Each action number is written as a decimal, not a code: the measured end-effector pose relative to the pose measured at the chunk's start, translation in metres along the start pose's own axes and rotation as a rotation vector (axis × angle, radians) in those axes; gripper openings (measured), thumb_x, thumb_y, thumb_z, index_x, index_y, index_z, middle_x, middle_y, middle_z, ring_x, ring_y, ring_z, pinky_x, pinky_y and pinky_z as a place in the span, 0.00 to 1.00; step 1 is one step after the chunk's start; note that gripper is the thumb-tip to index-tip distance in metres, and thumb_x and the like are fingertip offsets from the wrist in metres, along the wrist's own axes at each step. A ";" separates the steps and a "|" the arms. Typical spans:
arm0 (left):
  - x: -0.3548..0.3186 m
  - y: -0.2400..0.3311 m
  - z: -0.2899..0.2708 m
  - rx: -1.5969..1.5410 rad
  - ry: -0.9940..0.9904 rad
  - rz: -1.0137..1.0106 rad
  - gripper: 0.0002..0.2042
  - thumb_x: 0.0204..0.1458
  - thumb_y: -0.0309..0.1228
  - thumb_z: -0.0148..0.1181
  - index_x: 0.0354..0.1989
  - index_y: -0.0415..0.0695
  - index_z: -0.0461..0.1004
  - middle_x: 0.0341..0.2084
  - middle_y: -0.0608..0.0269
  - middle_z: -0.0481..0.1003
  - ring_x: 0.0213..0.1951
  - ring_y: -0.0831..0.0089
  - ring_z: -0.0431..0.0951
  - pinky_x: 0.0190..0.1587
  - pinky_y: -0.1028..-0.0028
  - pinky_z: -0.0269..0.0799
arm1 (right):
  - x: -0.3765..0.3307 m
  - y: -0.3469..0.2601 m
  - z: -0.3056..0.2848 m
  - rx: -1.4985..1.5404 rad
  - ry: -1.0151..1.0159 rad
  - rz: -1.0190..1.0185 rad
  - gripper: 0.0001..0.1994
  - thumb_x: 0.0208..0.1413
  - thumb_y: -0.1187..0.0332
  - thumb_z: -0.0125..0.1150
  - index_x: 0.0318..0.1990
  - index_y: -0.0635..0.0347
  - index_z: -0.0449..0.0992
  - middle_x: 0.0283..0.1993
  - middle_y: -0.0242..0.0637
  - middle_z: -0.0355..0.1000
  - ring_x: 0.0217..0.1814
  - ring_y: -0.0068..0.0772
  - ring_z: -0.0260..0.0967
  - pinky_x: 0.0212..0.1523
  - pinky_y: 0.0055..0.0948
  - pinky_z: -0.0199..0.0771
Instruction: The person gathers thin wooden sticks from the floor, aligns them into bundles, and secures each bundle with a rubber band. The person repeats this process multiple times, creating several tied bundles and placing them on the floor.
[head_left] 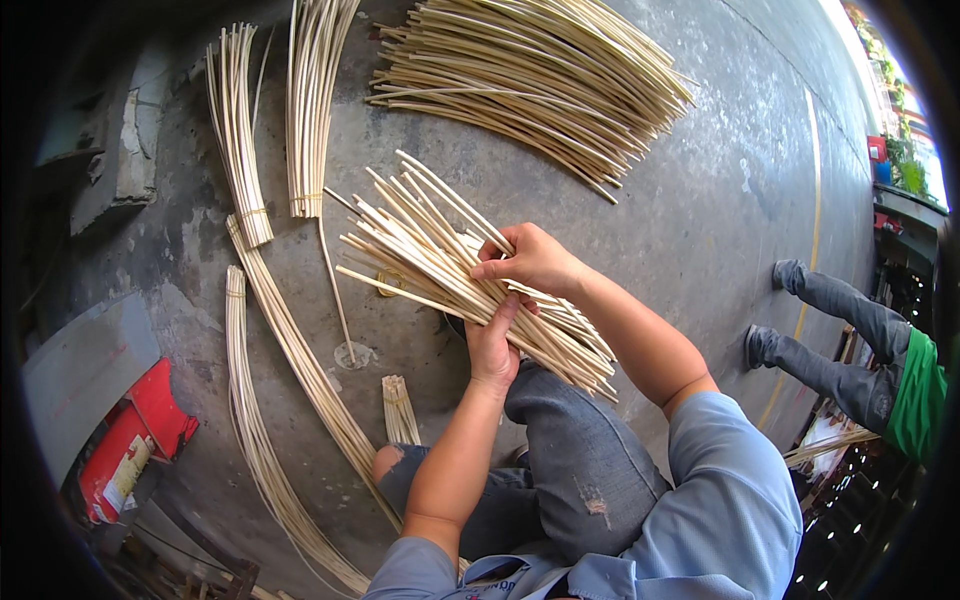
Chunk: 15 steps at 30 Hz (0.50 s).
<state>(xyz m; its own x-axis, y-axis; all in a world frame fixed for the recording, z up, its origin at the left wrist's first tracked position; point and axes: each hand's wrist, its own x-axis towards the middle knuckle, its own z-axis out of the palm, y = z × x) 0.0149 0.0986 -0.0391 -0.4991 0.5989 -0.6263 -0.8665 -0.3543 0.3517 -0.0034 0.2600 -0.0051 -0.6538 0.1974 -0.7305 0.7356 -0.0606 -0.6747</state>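
A loose bunch of pale rattan-like sticks (430,262) lies across my lap area, fanned out at its far left end. My left hand (492,348) is wrapped round the bunch from below, thumb on top. Above it, my right hand (535,262) pinches a couple of sticks at the upper side of the bunch, with its fingers bent. The sticks' near right ends (590,370) reach out over my knee. A coil of yellowish tie (391,281) lies on the floor, partly behind the sticks.
A wide pile of sticks (530,75) lies ahead. Tied bundles (238,140) (312,120) (290,330) (245,390) rest at the left, and a short bundle (398,408) stands near my knee. A red object (135,440) is at far left. Another person (870,370) stands at right.
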 end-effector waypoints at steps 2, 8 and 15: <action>0.000 0.000 0.000 -0.006 0.004 -0.005 0.16 0.61 0.26 0.63 0.56 0.39 0.69 0.37 0.58 0.77 0.38 0.68 0.80 0.42 0.66 0.81 | 0.000 0.001 -0.001 -0.014 -0.007 0.005 0.15 0.51 0.60 0.76 0.37 0.64 0.83 0.31 0.39 0.80 0.32 0.27 0.75 0.38 0.32 0.75; 0.000 0.001 -0.008 0.013 -0.006 -0.021 0.17 0.62 0.27 0.63 0.57 0.40 0.69 0.41 0.57 0.77 0.41 0.67 0.80 0.44 0.66 0.81 | -0.001 0.002 0.001 0.059 -0.066 0.018 0.13 0.56 0.62 0.68 0.39 0.65 0.80 0.29 0.34 0.77 0.30 0.26 0.73 0.35 0.31 0.75; 0.001 -0.002 -0.014 -0.004 0.030 -0.045 0.21 0.61 0.26 0.62 0.62 0.40 0.67 0.50 0.58 0.75 0.49 0.66 0.79 0.50 0.63 0.81 | 0.007 0.025 -0.008 0.274 -0.018 -0.088 0.10 0.66 0.64 0.58 0.44 0.62 0.73 0.31 0.28 0.69 0.29 0.19 0.65 0.30 0.25 0.69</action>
<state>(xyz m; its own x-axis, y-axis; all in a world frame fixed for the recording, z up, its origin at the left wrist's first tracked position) 0.0163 0.0897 -0.0495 -0.4593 0.5927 -0.6616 -0.8878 -0.3303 0.3205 0.0118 0.2677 -0.0269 -0.7182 0.1959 -0.6677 0.6019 -0.3065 -0.7374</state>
